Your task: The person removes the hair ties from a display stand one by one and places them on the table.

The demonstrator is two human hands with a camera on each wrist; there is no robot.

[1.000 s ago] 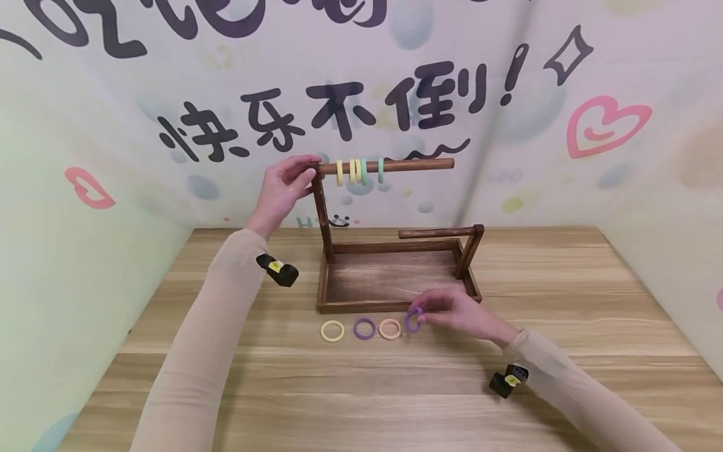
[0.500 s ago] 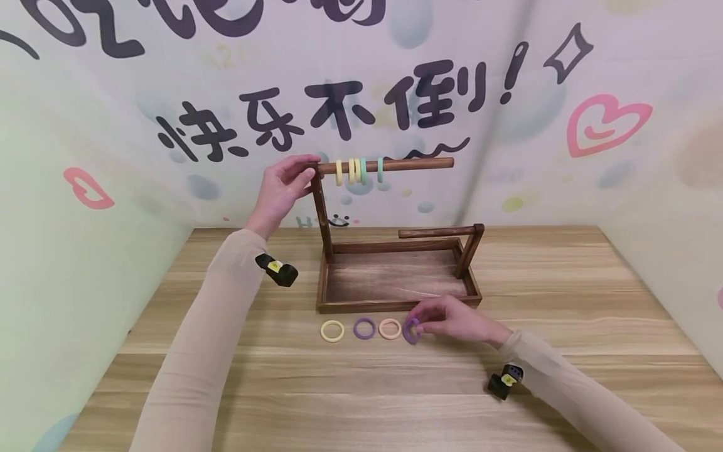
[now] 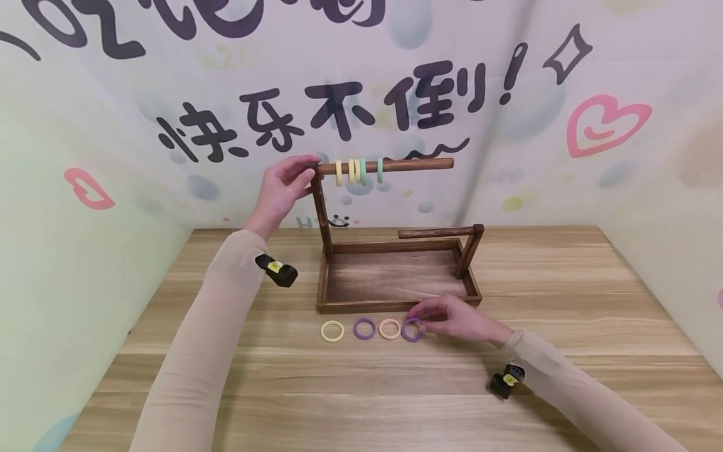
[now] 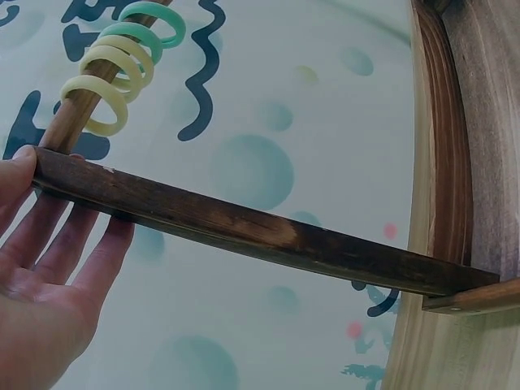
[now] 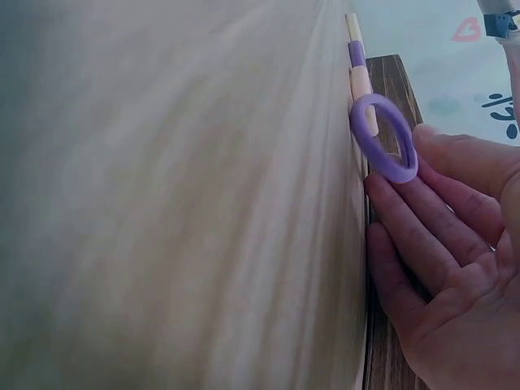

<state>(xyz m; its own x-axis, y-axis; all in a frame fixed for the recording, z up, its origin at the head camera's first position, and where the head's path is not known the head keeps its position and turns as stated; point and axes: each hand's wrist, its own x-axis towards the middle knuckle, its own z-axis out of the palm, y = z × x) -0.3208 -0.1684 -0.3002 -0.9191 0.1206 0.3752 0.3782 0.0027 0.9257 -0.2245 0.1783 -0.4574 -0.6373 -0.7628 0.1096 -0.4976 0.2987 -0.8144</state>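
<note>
Right hand: thumb and fingertips pinch a purple ring at its near side. The ring is plain, smooth and evenly round, and is held tilted at the right end of a row on the table, in front of the stand. Fingertips cover part of its rim; whether its lower edge touches the tabletop or the neighbouring peach ring cannot be settled from these angles. Further left lie a second purple ring and a yellow ring, both flat; the right wrist view shows the row only edge-on.

Left hand: grips the top of the stand's tall post, thumb above, fingers below. Three pale yellow rings and two green rings hang on the upper rod, whose free end is cut off in the left wrist view.
</note>
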